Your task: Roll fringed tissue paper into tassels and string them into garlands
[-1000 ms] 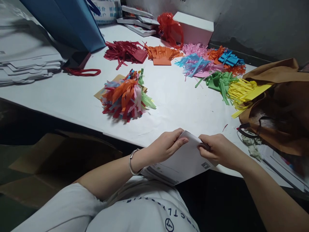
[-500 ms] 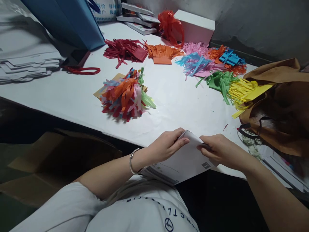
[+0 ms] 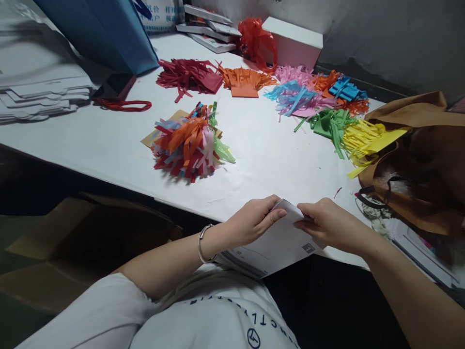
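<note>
At the table's front edge, a flat white cardboard box (image 3: 279,247) with dark print rests tilted in my lap. My left hand (image 3: 259,218) grips its upper left edge, thumb on the face, with a silver bangle on that wrist. Opposite it, my right hand (image 3: 319,220) pinches the upper right edge; part of the fingers is hidden behind the box. Beyond them lies a multicoloured bundle of fringed paper strips (image 3: 191,143) on a tan card (image 3: 148,140).
Dark red (image 3: 189,75), orange (image 3: 245,89), green (image 3: 329,123) and yellow (image 3: 376,140) paper fringes lie along the back and right. A brown paper bag (image 3: 403,111) stands right. White flattened cartons (image 3: 39,92) are stacked left, beside a blue bag (image 3: 105,39).
Both hands and the box have barely moved; my right hand has shifted slightly left, closer to my left hand. The fringes on the table lie as before.
</note>
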`<action>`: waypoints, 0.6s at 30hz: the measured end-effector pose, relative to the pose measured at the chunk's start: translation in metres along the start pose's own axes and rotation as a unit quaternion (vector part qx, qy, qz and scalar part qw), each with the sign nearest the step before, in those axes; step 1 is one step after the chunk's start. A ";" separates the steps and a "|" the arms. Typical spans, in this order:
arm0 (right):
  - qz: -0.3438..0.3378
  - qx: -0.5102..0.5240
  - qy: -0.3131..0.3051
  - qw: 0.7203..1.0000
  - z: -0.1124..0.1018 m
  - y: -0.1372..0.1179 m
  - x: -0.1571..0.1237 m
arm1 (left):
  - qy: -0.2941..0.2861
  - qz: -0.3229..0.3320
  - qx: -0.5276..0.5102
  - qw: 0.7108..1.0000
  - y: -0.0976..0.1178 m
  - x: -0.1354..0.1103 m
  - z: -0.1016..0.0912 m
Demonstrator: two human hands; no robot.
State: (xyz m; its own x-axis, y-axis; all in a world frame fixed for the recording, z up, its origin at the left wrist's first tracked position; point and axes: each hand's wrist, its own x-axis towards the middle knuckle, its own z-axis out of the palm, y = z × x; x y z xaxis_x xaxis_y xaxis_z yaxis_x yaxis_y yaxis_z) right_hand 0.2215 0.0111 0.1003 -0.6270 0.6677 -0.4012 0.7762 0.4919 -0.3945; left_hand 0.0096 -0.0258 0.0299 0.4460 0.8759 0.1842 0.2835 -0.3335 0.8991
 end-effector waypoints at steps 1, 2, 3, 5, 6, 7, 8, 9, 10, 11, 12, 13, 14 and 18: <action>-0.007 0.007 0.004 1.000 0.000 0.001 0.000 | 0.003 0.000 0.001 1.000 0.000 0.000 0.000; -0.016 0.014 0.010 1.000 0.000 0.002 0.000 | 0.006 -0.001 0.004 1.000 0.000 0.000 -0.001; -0.024 0.023 0.016 0.999 0.001 0.003 -0.001 | 0.010 -0.002 0.008 1.000 0.000 0.000 -0.001; -0.031 0.043 0.024 0.998 0.002 0.004 -0.004 | 0.013 -0.004 0.017 1.000 0.001 0.000 -0.002; -0.031 0.051 0.026 0.998 0.003 0.004 -0.005 | 0.011 -0.005 0.020 1.000 0.002 0.000 -0.003; -0.029 0.054 0.028 0.998 0.004 0.004 -0.007 | 0.008 -0.005 0.022 1.000 0.002 0.000 -0.003; -0.026 0.053 0.030 0.998 0.005 0.004 -0.008 | 0.005 -0.005 0.022 1.000 0.002 0.001 -0.003; -0.025 0.049 0.033 0.998 0.005 0.003 -0.009 | 0.002 -0.003 0.021 1.000 0.002 0.001 -0.003; -0.024 0.044 0.035 0.998 0.006 0.003 -0.010 | 0.001 0.000 0.019 1.000 0.002 0.001 -0.003; -0.024 0.041 0.036 0.998 0.006 0.003 -0.010 | 0.001 0.002 0.018 1.000 0.002 0.001 -0.003; -0.026 0.040 0.036 0.998 0.006 0.003 -0.011 | 0.001 0.004 0.017 1.000 0.002 0.001 -0.003; -0.028 0.039 0.037 0.998 0.006 0.002 -0.011 | 0.002 0.006 0.018 1.000 0.001 0.001 -0.003; -0.028 0.036 0.040 0.998 0.006 0.002 -0.010 | 0.001 0.007 0.019 1.000 0.001 0.001 -0.003; -0.021 -0.002 0.055 0.998 0.004 0.000 -0.010 | -0.002 0.008 0.027 1.000 0.002 0.000 -0.003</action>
State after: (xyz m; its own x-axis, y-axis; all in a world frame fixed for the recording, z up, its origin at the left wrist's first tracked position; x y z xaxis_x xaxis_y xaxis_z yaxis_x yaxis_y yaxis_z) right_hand 0.2272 0.0024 0.1007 -0.6476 0.7041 -0.2913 0.7501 0.5219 -0.4061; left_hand 0.0077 -0.0254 0.0331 0.4549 0.8686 0.1967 0.3208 -0.3658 0.8737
